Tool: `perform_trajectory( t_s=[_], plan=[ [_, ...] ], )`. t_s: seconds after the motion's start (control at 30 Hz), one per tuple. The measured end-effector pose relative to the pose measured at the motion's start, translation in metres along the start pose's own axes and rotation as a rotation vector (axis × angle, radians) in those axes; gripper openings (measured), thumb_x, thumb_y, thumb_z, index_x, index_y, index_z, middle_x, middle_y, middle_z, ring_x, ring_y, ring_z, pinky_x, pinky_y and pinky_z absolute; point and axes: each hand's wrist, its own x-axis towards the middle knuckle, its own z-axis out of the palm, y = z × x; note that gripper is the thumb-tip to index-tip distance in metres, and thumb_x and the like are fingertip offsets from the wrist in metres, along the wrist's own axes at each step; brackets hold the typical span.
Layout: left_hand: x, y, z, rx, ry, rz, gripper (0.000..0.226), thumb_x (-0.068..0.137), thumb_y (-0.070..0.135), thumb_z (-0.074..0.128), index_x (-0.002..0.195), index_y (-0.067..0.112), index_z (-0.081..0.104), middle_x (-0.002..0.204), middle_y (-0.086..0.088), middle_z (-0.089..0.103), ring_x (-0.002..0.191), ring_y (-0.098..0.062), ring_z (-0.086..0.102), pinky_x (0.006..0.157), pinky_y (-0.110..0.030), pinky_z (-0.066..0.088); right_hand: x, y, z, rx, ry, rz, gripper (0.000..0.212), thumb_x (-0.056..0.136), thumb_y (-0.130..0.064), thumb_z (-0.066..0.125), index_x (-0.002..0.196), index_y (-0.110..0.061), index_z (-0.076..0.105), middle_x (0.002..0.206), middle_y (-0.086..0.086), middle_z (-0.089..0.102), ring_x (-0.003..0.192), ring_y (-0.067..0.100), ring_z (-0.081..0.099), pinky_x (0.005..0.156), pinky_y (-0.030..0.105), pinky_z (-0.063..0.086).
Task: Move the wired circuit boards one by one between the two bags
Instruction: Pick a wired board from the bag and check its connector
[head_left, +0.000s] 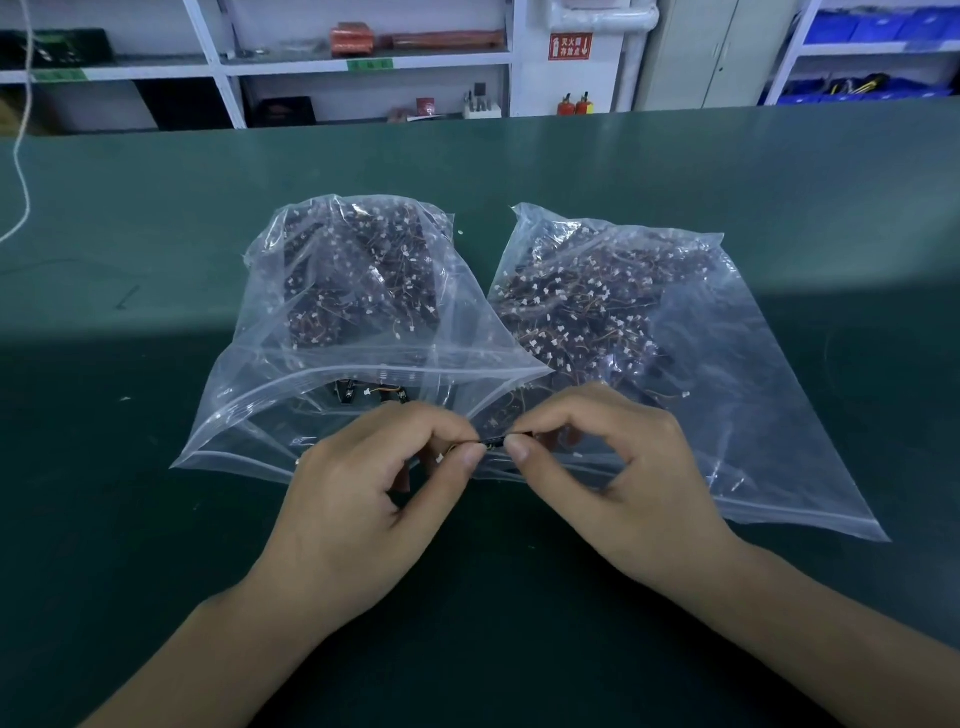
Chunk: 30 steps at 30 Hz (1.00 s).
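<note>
Clear plastic, two zip bags side by side on the green bench (156, 519), both stuffed with dark little boards and thin wires. Between their open mouths, the left hand (363, 499) and right hand (602, 467) meet over one board (496, 441), each pinching an end of it between thumb and forefinger, the other fingers curled in. It sits just above the plastic where the left bag (270, 415) overlaps the right bag (753, 405). Which way it is headed I cannot tell. To do this well, I would say: check that its wire trails free of the heap, let one hand take it alone, and use the other to hold the receiving mouth open so nothing snags.
</note>
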Motion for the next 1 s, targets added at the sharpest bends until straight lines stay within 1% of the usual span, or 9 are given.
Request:
perform_trajectory(
  t_s=[0.1, 0.2, 0.37, 0.53, 0.67, 0.77, 0.9, 1.0],
  plan=[
    [0.0009, 0.0015, -0.0002, 0.027, -0.006, 0.009, 0.016, 0.103, 0.034, 0.062, 0.093, 0.026, 0.072, 0.084, 0.015, 0.066, 0.077, -0.015, 0.065, 0.063, -0.037, 0.051, 0.0003, -0.0006, -0.0004, -0.004, 0.0, 0.019, 0.008, 0.094, -0.019, 0.075, 0.086, -0.017, 0.076, 0.082, -0.016, 0.069, 0.084, 0.017, 0.064, 0.079, 0.019, 0.046],
    [0.001, 0.002, -0.0007, 0.004, -0.008, 0.008, 0.014, 0.103, 0.033, 0.062, 0.093, 0.026, 0.07, 0.083, 0.014, 0.064, 0.077, -0.017, 0.064, 0.063, -0.036, 0.05, -0.0001, -0.0011, 0.0001, 0.009, -0.017, 0.035, 0.007, 0.095, -0.02, 0.074, 0.088, -0.018, 0.076, 0.082, -0.016, 0.069, 0.085, 0.018, 0.065, 0.079, 0.02, 0.047],
    [0.0008, 0.0014, -0.0014, 0.023, -0.022, 0.009, 0.014, 0.102, 0.033, 0.063, 0.092, 0.026, 0.07, 0.083, 0.015, 0.063, 0.077, -0.014, 0.062, 0.064, -0.035, 0.049, -0.0005, -0.0008, 0.0, 0.0, -0.031, 0.034, 0.006, 0.093, -0.016, 0.075, 0.087, -0.018, 0.076, 0.081, -0.016, 0.069, 0.085, 0.018, 0.065, 0.079, 0.021, 0.047],
    [0.0016, 0.0035, -0.0016, 0.015, -0.028, 0.019, 0.013, 0.102, 0.029, 0.063, 0.091, 0.025, 0.069, 0.083, 0.018, 0.061, 0.076, -0.011, 0.06, 0.066, -0.024, 0.045, -0.0007, -0.0015, 0.0, 0.001, -0.041, 0.032, 0.005, 0.093, -0.017, 0.075, 0.088, -0.018, 0.076, 0.083, -0.015, 0.069, 0.087, 0.016, 0.065, 0.081, 0.017, 0.045],
    [0.0016, 0.0027, -0.0018, 0.028, -0.039, 0.016, 0.014, 0.102, 0.03, 0.063, 0.091, 0.025, 0.07, 0.082, 0.017, 0.062, 0.077, -0.01, 0.06, 0.066, -0.026, 0.046, -0.0007, -0.0009, -0.0009, -0.012, -0.044, 0.027, 0.005, 0.093, -0.016, 0.075, 0.088, -0.019, 0.076, 0.083, -0.016, 0.069, 0.087, 0.016, 0.065, 0.08, 0.018, 0.046],
    [0.0009, 0.0024, -0.0016, 0.016, -0.049, 0.007, 0.013, 0.102, 0.03, 0.062, 0.091, 0.026, 0.068, 0.082, 0.015, 0.061, 0.075, -0.012, 0.059, 0.064, -0.029, 0.047, -0.0007, -0.0011, -0.0011, -0.019, -0.05, 0.019, 0.005, 0.094, -0.021, 0.074, 0.089, -0.019, 0.076, 0.084, -0.016, 0.069, 0.088, 0.014, 0.065, 0.081, 0.015, 0.045],
    [0.0013, 0.0017, -0.0021, 0.026, -0.055, 0.015, 0.015, 0.102, 0.032, 0.063, 0.091, 0.026, 0.069, 0.082, 0.014, 0.062, 0.076, -0.012, 0.061, 0.063, -0.03, 0.048, -0.0006, -0.0004, -0.0013, -0.027, -0.054, 0.031, 0.005, 0.093, -0.017, 0.074, 0.089, -0.019, 0.076, 0.084, -0.015, 0.07, 0.089, 0.015, 0.065, 0.081, 0.015, 0.045],
    [0.001, 0.0015, -0.0015, 0.011, -0.059, 0.017, 0.013, 0.103, 0.031, 0.063, 0.091, 0.027, 0.068, 0.082, 0.015, 0.062, 0.076, -0.013, 0.061, 0.063, -0.03, 0.047, -0.0009, -0.0004, -0.0016, -0.031, -0.063, 0.028, 0.007, 0.094, -0.023, 0.071, 0.09, -0.019, 0.075, 0.085, -0.016, 0.07, 0.089, 0.014, 0.065, 0.081, 0.016, 0.045]
  ],
)
